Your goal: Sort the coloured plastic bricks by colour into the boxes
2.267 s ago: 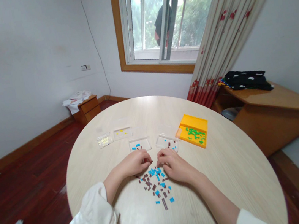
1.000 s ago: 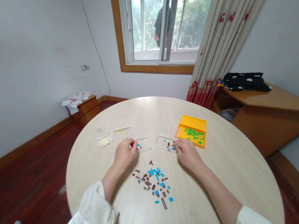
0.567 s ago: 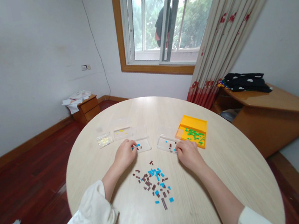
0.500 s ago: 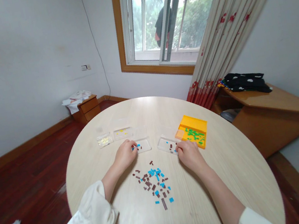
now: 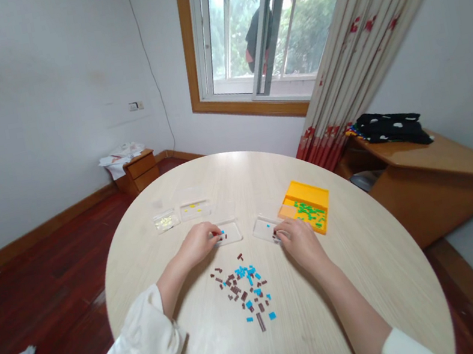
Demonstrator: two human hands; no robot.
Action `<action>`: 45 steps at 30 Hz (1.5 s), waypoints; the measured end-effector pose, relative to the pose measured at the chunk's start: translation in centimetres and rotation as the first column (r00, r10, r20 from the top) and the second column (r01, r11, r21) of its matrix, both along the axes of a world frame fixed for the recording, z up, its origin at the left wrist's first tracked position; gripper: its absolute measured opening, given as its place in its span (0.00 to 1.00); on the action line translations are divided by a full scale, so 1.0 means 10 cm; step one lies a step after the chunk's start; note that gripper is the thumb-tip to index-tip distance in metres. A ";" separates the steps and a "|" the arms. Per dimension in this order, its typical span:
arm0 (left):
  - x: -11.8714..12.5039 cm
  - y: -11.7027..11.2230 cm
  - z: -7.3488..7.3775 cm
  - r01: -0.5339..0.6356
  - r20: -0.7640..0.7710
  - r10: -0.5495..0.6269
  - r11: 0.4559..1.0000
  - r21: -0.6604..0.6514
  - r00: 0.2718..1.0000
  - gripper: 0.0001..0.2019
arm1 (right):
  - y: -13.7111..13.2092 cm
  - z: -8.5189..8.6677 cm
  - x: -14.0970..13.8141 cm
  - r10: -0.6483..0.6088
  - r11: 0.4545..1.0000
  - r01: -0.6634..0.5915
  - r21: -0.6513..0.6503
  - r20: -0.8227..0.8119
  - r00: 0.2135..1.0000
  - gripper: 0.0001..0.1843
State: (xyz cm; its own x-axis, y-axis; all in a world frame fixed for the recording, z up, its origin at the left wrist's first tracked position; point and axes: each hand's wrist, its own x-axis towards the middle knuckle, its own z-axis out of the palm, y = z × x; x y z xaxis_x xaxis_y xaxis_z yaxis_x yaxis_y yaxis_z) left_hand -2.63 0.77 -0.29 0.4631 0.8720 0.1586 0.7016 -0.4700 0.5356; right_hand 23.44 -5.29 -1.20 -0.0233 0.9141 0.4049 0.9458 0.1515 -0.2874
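Note:
My left hand point(image 5: 197, 243) reaches over a shallow clear plastic tray point(image 5: 236, 232) that holds a few tiny blue and brown pieces. Its thumb and fingers are pinched together at the tray's left part; what is between them is hidden. My right hand point(image 5: 300, 239) is at a second clear tray point(image 5: 259, 231), its fingers closed down at the right side, touching small brown pieces. A small blue piece point(image 5: 268, 226) lies in that tray. Nearer to me, a loose heap of brown building bricks point(image 5: 244, 296) and blue building bricks point(image 5: 246, 271) is spread on the table.
Behind my right hand lies an open yellow case point(image 5: 307, 190) with green bricks point(image 5: 309, 210). At the left are a clear box of pale pieces point(image 5: 165, 221) and a clear tray point(image 5: 196, 213) with yellow pieces. All stand on a round wooden table point(image 5: 212, 352).
My right hand's fingers have shifted slightly left onto the brown pieces in the right tray. My left hand has moved slightly, staying pinched over its tray. The view has shifted a little.

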 end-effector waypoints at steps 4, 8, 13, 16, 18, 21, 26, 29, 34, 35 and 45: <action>0.01 0.02 -0.03 0.051 -0.012 -0.051 0.999 -0.011 0.999 0.10 | 0.01 -0.05 -0.11 0.141 0.979 -0.133 0.157 -0.040 0.989 0.12; 0.02 0.06 -0.04 0.061 0.026 -0.060 0.998 -0.031 0.998 0.10 | -0.02 -0.05 -0.26 0.242 0.958 -0.230 0.169 -0.052 0.969 0.13; 0.02 0.16 -0.05 0.082 0.062 -0.076 0.991 -0.104 0.995 0.10 | -0.03 -0.05 -0.34 0.254 0.960 -0.246 0.131 -0.050 0.966 0.14; 0.03 0.22 -0.05 0.112 0.031 -0.109 0.984 -0.138 0.994 0.12 | -0.02 -0.05 -0.34 0.254 0.960 -0.247 0.132 -0.040 0.966 0.14; 0.04 0.25 -0.05 0.122 -0.002 -0.124 0.981 -0.150 0.992 0.14 | -0.02 -0.06 -0.33 0.251 0.960 -0.245 0.138 -0.030 0.967 0.14; 0.07 0.26 -0.04 0.145 -0.065 -0.156 0.978 -0.150 0.986 0.14 | -0.01 -0.05 -0.29 0.214 0.967 -0.208 0.147 -0.026 0.977 0.14; 0.08 0.25 -0.02 0.138 -0.146 -0.151 0.986 -0.091 0.978 0.12 | 0.02 -0.04 -0.14 0.079 0.989 -0.072 0.130 -0.049 0.996 0.13; 0.08 0.24 -0.02 0.153 -0.184 -0.158 0.987 -0.038 0.970 0.11 | 0.04 -0.04 -0.06 0.022 0.996 -0.017 0.086 -0.061 0.998 0.13; 0.08 0.23 -0.02 0.194 -0.227 -0.185 0.981 0.017 0.956 0.11 | 0.05 -0.05 -0.01 -0.015 0.999 0.013 -0.047 -0.040 0.999 0.14; 0.08 0.23 -0.02 0.194 -0.228 -0.184 0.981 0.022 0.956 0.10 | 0.05 -0.06 -0.01 -0.014 0.997 0.011 -0.071 -0.032 0.999 0.14; 0.08 0.22 -0.02 0.175 -0.179 -0.170 0.984 0.014 0.969 0.11 | 0.10 -0.04 0.05 0.036 0.983 -0.044 -0.176 -0.048 0.998 0.13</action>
